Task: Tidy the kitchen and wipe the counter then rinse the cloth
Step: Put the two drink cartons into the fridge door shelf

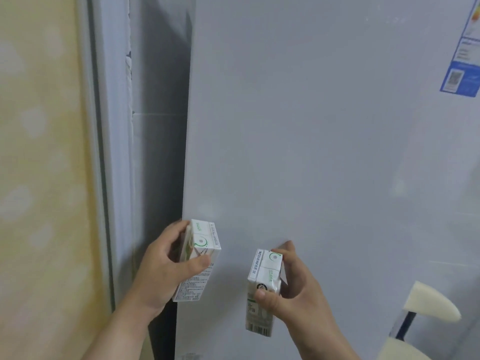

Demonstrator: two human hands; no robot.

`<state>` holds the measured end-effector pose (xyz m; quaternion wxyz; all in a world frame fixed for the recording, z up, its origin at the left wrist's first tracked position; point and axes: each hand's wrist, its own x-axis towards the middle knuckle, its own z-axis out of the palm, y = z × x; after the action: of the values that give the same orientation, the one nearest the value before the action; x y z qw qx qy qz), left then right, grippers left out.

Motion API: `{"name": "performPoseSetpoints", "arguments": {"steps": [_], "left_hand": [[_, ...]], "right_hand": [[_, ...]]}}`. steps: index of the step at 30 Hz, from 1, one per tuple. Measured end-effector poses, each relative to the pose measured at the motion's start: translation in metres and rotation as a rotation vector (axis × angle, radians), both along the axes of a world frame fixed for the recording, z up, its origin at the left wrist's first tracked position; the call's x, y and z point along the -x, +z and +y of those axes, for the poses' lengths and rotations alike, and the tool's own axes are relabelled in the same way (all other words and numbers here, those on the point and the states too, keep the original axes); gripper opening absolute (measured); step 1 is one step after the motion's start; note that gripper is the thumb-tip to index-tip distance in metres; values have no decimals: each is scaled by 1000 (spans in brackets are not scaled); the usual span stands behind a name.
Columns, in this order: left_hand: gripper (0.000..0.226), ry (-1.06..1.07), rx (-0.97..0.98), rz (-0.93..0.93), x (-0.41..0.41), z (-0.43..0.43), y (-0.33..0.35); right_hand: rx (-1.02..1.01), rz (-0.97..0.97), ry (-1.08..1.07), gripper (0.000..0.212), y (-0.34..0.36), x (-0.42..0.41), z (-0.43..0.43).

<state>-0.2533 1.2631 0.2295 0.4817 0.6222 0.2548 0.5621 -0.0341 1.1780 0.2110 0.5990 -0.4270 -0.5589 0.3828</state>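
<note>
Before smooth fridge door (311, 126): left grip (161, 266) clasps boxy paper carton (201, 242); right grip (298, 289) clasps second carton (262, 268).

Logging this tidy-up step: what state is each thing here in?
Left carton: held up, gripped by the left hand.
Right carton: held up, gripped by the right hand.
Fridge door: looks shut.
Chair: standing beside the fridge.

left hand (161, 266): grips left carton (198, 258), tilted
right hand (298, 289): grips right carton (263, 289), upright
fridge door (324, 139): closed, label sticker (465, 63) upper right
chair (428, 305): lower right
</note>
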Motion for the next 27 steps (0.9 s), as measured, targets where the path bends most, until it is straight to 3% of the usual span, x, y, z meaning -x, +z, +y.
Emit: {"name": "performPoseSetpoints", "arguments": {"steps": [4, 9, 12, 16, 27], "left_hand": [[71, 18, 56, -76, 5, -2, -3], [63, 42, 93, -59, -1, -16, 4], [80, 81, 107, -41, 1, -30, 3], [88, 110, 94, -32, 4, -58, -2], [81, 74, 43, -15, 6, -172, -2]], "right_hand": [[-1, 33, -39, 57, 7, 14, -5], [21, 50, -78, 53, 18, 21, -21], [33, 46, -62, 48, 17, 17, -31], [37, 26, -37, 51, 16, 13, -51], [-5, -44, 74, 56, 35, -1, -141]]}}
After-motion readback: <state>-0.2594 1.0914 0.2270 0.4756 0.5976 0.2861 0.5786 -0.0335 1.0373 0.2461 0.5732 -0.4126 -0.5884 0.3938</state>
